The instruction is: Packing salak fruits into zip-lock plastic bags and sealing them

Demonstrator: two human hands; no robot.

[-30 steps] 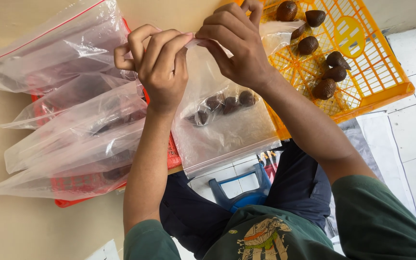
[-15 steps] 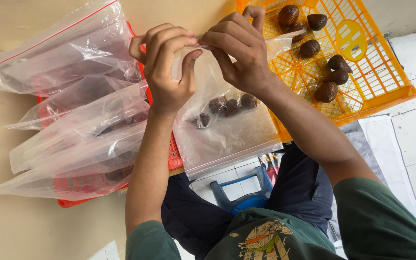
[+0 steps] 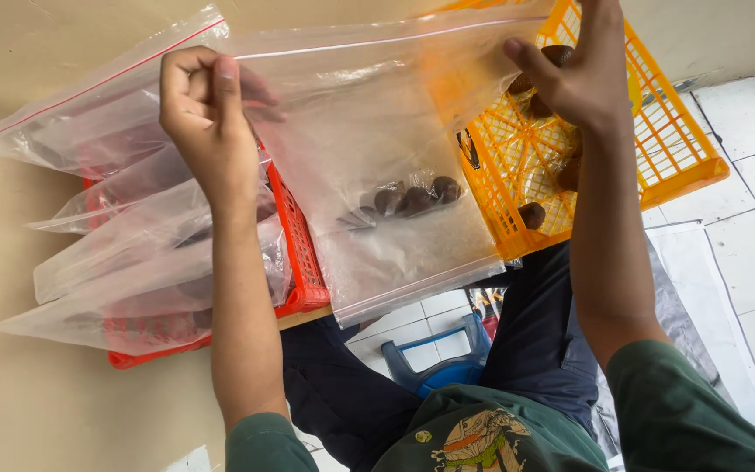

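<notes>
At the far left, a stack of clear zip bags [image 3: 133, 262] lies heaped in a red basket [image 3: 303, 262] on a tan tabletop [image 3: 37, 411]. Just right of it, the person's left hand [image 3: 207, 118] pinches one end of the top strip of a clear zip bag [image 3: 377, 157], fingers curled tight over the seal. The bag hangs stretched across the middle of the scene, a few dark brown round fruits [image 3: 408, 199] settled low inside it. At the right, the right hand [image 3: 578, 74] grips the other end of the same strip between thumb and fingers, in front of an orange basket [image 3: 657, 131] that holds more of the dark fruits. A blue stool [image 3: 434, 367] shows below, between the knees. Done well, sealing calls for keeping the strip taut and level between both hands, the fruits resting low and clear of the seal, and pressing along the whole track so no gap is left.
</notes>
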